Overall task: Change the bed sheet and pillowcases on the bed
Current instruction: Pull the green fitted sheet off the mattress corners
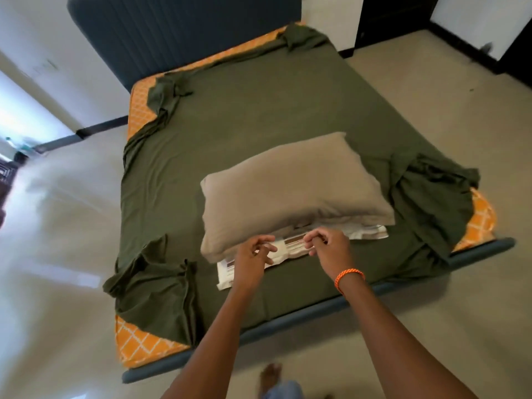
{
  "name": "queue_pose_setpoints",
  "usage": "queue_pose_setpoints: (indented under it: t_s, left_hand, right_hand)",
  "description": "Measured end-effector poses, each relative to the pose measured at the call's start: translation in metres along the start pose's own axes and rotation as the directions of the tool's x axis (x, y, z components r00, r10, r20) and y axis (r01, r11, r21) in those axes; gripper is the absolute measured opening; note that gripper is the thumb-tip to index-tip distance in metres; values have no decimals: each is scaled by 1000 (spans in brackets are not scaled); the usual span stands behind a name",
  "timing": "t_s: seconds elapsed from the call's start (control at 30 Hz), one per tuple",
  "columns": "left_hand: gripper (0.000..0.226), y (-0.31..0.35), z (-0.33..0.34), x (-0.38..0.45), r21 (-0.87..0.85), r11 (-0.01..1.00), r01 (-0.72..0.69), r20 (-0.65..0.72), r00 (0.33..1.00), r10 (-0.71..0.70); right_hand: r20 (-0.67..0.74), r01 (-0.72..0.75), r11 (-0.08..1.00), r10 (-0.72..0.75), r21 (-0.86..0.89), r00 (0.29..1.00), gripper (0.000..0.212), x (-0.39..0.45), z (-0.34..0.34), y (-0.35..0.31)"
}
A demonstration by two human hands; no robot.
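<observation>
A pillow in a beige pillowcase (290,194) lies on the near half of the bed. It rests on a flat white fabric with brown stripes (227,273) that sticks out at its near edge. The olive green bed sheet (244,110) covers the middle of the bed. It is pulled off all the corners, which bares the orange lattice-pattern mattress (138,344). My left hand (253,254) hovers over the white fabric with its fingers loosely apart. My right hand (328,246) pinches the white fabric just below the pillow's edge.
A dark blue ribbed headboard (178,33) stands at the far end, and the grey-blue bed frame (288,326) runs along the near edge. Pale tiled floor (57,254) surrounds the bed. My bare foot (270,375) stands by the frame. Dark furniture (388,18) is at the far right.
</observation>
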State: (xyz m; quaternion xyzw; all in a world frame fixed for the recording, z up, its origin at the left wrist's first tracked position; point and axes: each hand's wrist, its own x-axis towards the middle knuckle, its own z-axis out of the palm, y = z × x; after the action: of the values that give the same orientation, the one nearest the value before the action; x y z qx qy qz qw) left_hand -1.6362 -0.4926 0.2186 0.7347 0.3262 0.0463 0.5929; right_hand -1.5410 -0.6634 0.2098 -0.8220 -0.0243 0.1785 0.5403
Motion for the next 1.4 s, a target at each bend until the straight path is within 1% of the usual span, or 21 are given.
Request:
queue_pose_setpoints:
  t_s: [0.07, 0.13, 0.23, 0.4, 0.47, 0.6, 0.7, 0.83, 0.97, 1.07, 1.17, 1.23, 1.3, 1.4]
  left_hand:
    - [25, 20, 29, 0, -50, 998, 40, -76, 996, -44]
    - [26, 35, 59, 6, -103, 994, 47, -143, 988, -61]
    - [28, 59, 113, 19, -166, 986, 37, -171, 983, -66]
    - [29, 73, 187, 57, -250, 964, 93, -208, 967, -147]
    - [30, 85, 210, 67, -258, 957, 132, -242, 950, -196]
    - [29, 125, 258, 83, -290, 944, 155, -306, 920, -245]
    - [29, 137, 282, 95, -308, 934, 180, -308, 910, -277]
    - [26, 162, 324, 114, -324, 928, 182, -373, 877, -302]
    - [21, 187, 377, 133, -354, 918, 180, -421, 845, -329]
    - [24, 212, 425, 145, -367, 916, 163, -454, 828, -329]
    - [24, 246, 477, 157, -366, 921, 135, -527, 786, -325]
    - [24, 274, 519, 160, -362, 922, 138, -577, 743, -338]
    - [24, 304, 560, 160, -368, 920, 139, -601, 719, -349]
    - [24, 356, 625, 172, -378, 919, 112, -644, 681, -348]
  right_hand:
    - [35, -7, 1000, 8, -26, 999, 33, 17, -31, -10]
    - [75, -12, 999, 16, -45, 997, 32, 39, -53, -17]
    - [123, 11, 997, -2, -73, 992, 33, 83, -85, -18]
    - [206, 38, 990, -9, -134, 978, 34, 149, -129, -13]
    - [248, 32, 987, 9, -159, 969, 33, 169, -147, -9]
    - [362, 37, 976, 44, -213, 931, 33, 210, -188, -13]
    - [404, 66, 972, 32, -227, 914, 32, 234, -206, -18]
    - [474, 130, 961, 1, -244, 880, 30, 274, -239, -30]
    - [524, 190, 948, -28, -257, 851, 29, 318, -277, -21]
    - [540, 233, 940, -65, -249, 839, 30, 353, -316, -9]
    - [572, 239, 949, -81, -208, 817, 29, 390, -365, -1]
    - [608, 226, 959, -78, -171, 790, 30, 417, -409, -2]
    - [635, 225, 964, -84, -144, 768, 30, 440, -454, -4]
    - [702, 266, 953, -90, -145, 706, 31, 485, -526, -6]
